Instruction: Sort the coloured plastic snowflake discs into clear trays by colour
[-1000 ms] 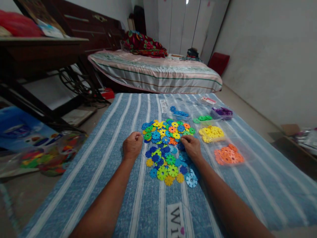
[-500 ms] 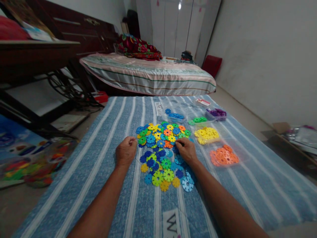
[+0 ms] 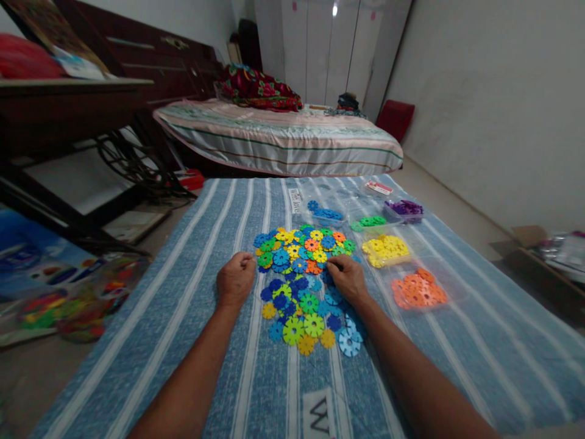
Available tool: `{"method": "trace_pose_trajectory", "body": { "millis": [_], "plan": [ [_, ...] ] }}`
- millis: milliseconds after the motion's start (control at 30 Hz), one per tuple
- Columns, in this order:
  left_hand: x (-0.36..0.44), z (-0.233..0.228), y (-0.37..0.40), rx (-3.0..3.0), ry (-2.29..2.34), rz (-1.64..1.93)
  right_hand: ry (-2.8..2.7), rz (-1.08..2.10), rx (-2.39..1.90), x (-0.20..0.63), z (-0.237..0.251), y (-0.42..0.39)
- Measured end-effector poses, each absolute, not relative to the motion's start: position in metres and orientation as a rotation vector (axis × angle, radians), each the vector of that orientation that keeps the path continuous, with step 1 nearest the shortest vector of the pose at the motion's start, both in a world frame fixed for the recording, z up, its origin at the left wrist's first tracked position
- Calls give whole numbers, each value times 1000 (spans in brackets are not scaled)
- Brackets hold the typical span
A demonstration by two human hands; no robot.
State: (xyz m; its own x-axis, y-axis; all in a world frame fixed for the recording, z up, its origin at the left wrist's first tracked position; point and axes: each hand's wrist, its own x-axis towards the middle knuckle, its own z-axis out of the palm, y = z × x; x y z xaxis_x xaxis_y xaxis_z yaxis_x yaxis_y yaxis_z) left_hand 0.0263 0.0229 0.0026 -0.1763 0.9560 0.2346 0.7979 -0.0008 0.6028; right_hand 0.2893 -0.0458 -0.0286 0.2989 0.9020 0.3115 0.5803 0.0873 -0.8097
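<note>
Notched plastic flower discs [image 3: 293, 250] in blue, green, yellow and orange lie in a loose heap on the table. A looser spread of discs [image 3: 309, 303] in dark blue, light blue, green and mustard reaches toward me. Just left of the heap, my left hand [image 3: 235, 279] rests on the cloth, fingers curled into a fist with nothing showing in it. My right hand [image 3: 348, 277] is at the heap's right edge, thumb and fingers pinched together over some blue discs. Whatever may be inside that pinch is hidden.
Clear containers to the right hold orange discs [image 3: 419, 288], yellow discs [image 3: 386, 249], green discs [image 3: 369, 222], purple discs [image 3: 404, 208] and blue discs [image 3: 325, 213]. A striped blue cloth [image 3: 183, 262] covers the table. Beyond stands a bed [image 3: 283, 140]; a sewing-machine table [image 3: 68, 103] is at left.
The whole view has shifted slightly to the right and down. Both hands keep the same place and closed shape beside the discs.
</note>
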Motion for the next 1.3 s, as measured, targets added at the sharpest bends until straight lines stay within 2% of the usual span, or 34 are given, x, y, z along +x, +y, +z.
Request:
{"method": "trace_pose_trajectory", "body": {
  "millis": [1300],
  "plan": [
    [30, 6, 17, 1826, 2085, 859, -1367, 477, -1537, 292, -27, -41]
  ]
}}
